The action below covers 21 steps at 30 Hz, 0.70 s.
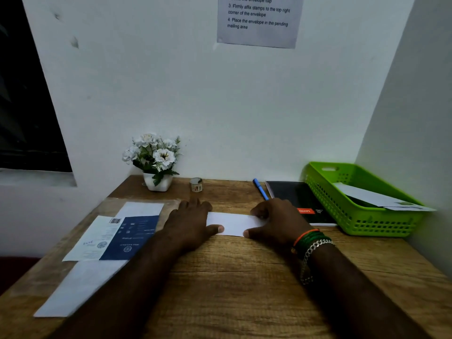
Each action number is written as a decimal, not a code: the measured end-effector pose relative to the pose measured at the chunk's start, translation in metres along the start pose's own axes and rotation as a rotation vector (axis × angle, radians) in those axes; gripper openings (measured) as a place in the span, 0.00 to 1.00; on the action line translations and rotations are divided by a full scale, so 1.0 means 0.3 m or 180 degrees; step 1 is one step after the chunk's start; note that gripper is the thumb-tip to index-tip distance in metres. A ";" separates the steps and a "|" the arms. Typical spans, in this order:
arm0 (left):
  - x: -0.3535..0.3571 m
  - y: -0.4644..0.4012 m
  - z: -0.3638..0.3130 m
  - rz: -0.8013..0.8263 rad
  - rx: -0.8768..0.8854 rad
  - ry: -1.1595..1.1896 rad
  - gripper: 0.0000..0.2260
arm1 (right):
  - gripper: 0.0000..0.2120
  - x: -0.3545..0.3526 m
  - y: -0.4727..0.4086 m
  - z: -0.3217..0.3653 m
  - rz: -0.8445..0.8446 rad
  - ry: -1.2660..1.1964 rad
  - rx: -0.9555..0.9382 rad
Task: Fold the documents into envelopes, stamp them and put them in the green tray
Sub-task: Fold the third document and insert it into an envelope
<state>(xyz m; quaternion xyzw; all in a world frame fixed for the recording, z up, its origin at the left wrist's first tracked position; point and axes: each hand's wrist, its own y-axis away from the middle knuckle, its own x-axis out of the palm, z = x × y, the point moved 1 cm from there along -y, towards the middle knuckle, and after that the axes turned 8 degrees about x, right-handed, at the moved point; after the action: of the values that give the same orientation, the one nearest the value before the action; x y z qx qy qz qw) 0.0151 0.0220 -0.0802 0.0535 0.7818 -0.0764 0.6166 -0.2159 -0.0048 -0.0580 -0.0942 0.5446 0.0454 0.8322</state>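
A folded white document (233, 223) lies flat in the middle of the wooden desk (232, 289). My left hand (189, 222) presses down on its left end, fingers spread and thumb on the paper. My right hand (276, 220) presses its right end the same way. A green tray (362, 221) stands at the right against the wall, with white envelopes (374, 195) inside. On the left lie a blue and white printed document (115, 237) and white envelopes (80, 287). A small roll of stamps (196, 184) stands at the back.
A white pot of flowers (155, 160) stands at the back left. A blue pen (260, 189) and a black notebook (299, 200) lie between my right hand and the tray. An instruction sheet (259, 20) hangs on the wall. Walls close the back and right.
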 end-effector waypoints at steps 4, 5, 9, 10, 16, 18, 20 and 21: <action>-0.005 -0.002 0.003 0.0013 -0.0029 0.0089 0.31 | 0.29 0.006 -0.015 -0.016 0.0110 -0.0277 0.0021; -0.005 -0.003 0.002 -0.0016 -0.0044 0.0141 0.31 | 0.27 0.011 -0.019 -0.019 0.0022 -0.0311 0.0009; -0.013 -0.003 0.002 -0.0252 -0.0058 0.0555 0.33 | 0.16 0.041 -0.027 -0.017 -0.0181 -0.0392 -0.0093; -0.016 -0.001 0.002 -0.0309 -0.0052 0.0657 0.34 | 0.12 0.047 -0.030 -0.015 -0.0171 -0.0439 -0.0110; -0.040 0.028 -0.045 -0.1201 0.0383 0.0066 0.11 | 0.03 0.042 -0.025 0.001 -0.0195 -0.0881 -0.0388; -0.044 0.030 -0.076 -0.1332 0.0725 0.0150 0.07 | 0.03 0.036 -0.011 0.028 -0.0200 -0.1022 -0.0618; -0.046 0.032 -0.099 -0.1421 0.0881 0.0414 0.05 | 0.03 0.030 -0.001 0.053 -0.0227 -0.1130 -0.0766; -0.047 0.031 -0.101 -0.1475 0.0871 0.0523 0.05 | 0.03 0.026 0.002 0.060 -0.0234 -0.1156 -0.0800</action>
<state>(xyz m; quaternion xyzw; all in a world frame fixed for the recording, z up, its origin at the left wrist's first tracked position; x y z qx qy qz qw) -0.0090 0.0371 -0.0600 -0.0379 0.8030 -0.3156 0.5042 -0.1966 -0.0007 -0.0583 -0.2073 0.3721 0.0988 0.8993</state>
